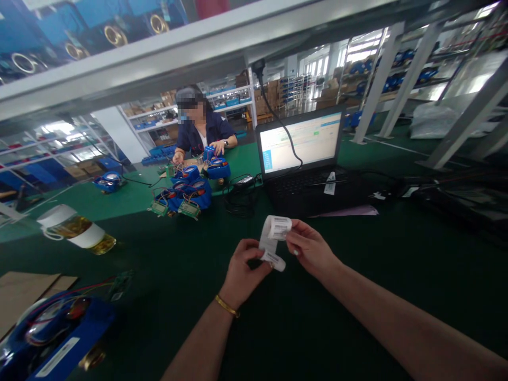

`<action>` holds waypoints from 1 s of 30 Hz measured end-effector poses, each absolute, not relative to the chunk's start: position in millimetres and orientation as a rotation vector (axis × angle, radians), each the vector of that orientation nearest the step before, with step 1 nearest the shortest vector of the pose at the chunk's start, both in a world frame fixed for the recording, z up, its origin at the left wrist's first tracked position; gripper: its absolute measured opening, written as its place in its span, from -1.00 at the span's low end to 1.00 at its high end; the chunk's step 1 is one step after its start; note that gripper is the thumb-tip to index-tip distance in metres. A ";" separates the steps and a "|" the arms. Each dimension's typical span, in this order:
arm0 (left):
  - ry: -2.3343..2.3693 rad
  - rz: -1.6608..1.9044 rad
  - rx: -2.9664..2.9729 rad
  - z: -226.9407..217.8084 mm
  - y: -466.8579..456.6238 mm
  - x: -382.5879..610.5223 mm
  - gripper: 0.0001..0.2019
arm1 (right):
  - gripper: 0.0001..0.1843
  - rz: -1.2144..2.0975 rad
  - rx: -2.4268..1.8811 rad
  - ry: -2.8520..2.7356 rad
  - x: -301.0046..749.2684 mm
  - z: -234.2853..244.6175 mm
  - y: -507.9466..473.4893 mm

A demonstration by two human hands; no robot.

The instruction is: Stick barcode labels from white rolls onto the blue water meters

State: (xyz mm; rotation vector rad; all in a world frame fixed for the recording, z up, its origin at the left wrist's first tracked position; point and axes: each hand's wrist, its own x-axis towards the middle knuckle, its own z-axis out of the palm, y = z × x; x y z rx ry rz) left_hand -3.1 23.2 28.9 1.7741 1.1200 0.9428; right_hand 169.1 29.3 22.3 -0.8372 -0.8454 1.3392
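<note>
A strip of white barcode labels [280, 227] curls between my two hands over the dark green table. My left hand [246, 267], with a gold bangle at the wrist, pinches the lower, rolled end of the strip. The upper end, printed with several barcodes, is gripped by my right hand [309, 246] between thumb and fingers. Just beyond the hands stands an open laptop [301, 143] with its screen lit; a small white label [329, 183] and a thin pen-like tool lie on its keyboard.
At lower left sits a blue meter housing [67, 338] with wires and a brass fitting. A glass tea bottle [79, 230] stands behind it. Several blue meters with circuit boards [190, 196] lie mid-table near a co-worker [204, 129]. Black cables [240, 196] lie beside the laptop. A shelf beam [159, 50] crosses overhead.
</note>
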 end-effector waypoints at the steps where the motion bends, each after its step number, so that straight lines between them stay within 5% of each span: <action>1: 1.073 0.973 1.808 31.3 21.2 -2.7 -0.93 | -0.72 1.333 -0.879 -0.908 169.3 20.1 29.7; 10: 1.191 1.247 1.312 23.9 28.0 -12.2 -0.78 | -0.80 1.661 -0.898 -1.437 157.0 20.4 11.9; 17: 1.397 1.200 1.549 24.7 23.3 -2.5 -0.69 | -0.89 1.501 -1.027 -1.430 149.7 18.8 8.3; 22: 1.341 1.178 1.508 20.2 26.0 -5.4 -0.73 | -0.77 1.618 -0.869 -1.152 157.5 24.1 14.1; 30: 1.079 0.983 1.904 28.6 20.8 -1.6 -0.95 | -0.66 1.371 -0.896 -0.746 170.8 25.2 29.7</action>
